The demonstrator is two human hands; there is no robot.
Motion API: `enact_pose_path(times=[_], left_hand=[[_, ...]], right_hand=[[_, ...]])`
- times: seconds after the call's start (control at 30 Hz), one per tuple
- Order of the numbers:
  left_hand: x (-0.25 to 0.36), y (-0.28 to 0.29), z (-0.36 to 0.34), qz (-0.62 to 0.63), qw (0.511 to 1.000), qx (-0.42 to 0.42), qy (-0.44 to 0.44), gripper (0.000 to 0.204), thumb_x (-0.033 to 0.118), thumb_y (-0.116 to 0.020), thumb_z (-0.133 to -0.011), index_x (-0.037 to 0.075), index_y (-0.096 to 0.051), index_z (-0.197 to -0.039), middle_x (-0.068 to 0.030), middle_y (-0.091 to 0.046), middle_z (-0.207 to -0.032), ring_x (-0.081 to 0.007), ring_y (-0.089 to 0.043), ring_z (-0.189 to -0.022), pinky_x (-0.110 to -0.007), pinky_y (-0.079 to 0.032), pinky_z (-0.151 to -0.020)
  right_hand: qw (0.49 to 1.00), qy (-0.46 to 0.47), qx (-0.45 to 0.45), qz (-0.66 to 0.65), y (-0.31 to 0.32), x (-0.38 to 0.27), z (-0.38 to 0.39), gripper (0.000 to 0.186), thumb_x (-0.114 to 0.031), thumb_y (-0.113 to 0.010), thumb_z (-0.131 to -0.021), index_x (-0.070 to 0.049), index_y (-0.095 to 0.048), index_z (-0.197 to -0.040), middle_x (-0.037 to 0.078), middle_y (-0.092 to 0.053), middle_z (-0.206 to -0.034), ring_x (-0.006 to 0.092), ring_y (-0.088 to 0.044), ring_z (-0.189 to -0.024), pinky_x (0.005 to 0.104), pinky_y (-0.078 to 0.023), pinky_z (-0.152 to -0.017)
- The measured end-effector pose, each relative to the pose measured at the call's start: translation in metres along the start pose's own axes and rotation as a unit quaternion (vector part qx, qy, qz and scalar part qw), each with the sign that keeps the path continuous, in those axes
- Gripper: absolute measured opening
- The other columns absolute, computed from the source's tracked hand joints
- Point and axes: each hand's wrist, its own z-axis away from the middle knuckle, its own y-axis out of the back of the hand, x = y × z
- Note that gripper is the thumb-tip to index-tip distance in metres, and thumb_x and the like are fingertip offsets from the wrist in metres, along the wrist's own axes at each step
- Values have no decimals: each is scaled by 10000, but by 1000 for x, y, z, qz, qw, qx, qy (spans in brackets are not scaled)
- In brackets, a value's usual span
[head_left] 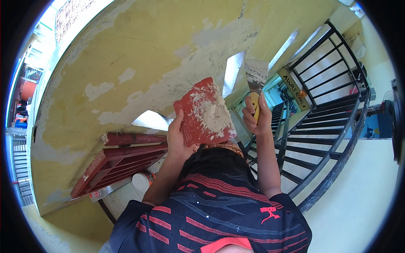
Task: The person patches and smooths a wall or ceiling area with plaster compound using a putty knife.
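Note:
My left hand [177, 137] grips a red plastic board [190, 116] by its left edge, in front of my body. A thick smear of off-white putty [211, 111] covers much of the board's face. To the right of it, my right hand [259, 116] is wrapped round the yellow handle of a putty knife [256, 76]. Its wide metal blade points up and carries grey-white residue. Knife and board are apart. Beyond them rises a yellow wall [139, 55] with pale grey-white patches and scraped areas.
A black metal staircase with railings [312, 143] stands on the right. At the lower left, a dark red slatted wooden piece [122, 162] leans by the wall, near a white-lidded tub [142, 181]. Narrow slots [233, 74] pierce the wall. A sign [294, 89] hangs near the stairs.

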Motion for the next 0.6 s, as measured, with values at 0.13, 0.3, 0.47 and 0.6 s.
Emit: enact_pose_path(times=[0.13,0.3,0.47,0.6], left_hand=[[0,-9,-8,-20,999,-20,24,396,317,-494,-1098,50,-540,-1386,-100,-672,-1275,-244,-663,-1167,-443,-521,-1028],[-4,-14,-12,-21,1000,-20,-9,375,310,-524,-1087,51,-567,-1355,-91,-691,-1235,-235,-684,-1122,-425,-544,-991],[-7,-22,-17,-21,999,40,-19,338,289,-575,-1060,65,-605,-1313,-79,-707,-1190,-215,-698,-1065,-408,-567,-946],[-5,-27,-17,-9,998,40,-56,322,268,-595,-1050,63,-611,-1298,-70,-709,-1178,-206,-699,-1057,-398,-570,-936]], right_hand=[[999,-4,-2,46,-9,20,7,483,-395,-529,-1067,-90,-429,-1427,40,-504,-832,77,-374,-414,197,-261,-310],[984,41,81,153,-39,43,8,582,-355,-549,-1041,25,-459,-1472,139,-664,-1259,194,-666,-1075,318,-548,-895],[968,43,146,198,-22,70,12,523,-333,-531,-1030,-35,-483,-1457,151,-686,-1209,229,-720,-982,341,-589,-749],[993,3,22,117,-26,74,22,364,-200,-522,-1027,-27,-556,-1345,98,-690,-873,154,-608,-558,275,-436,-462]])
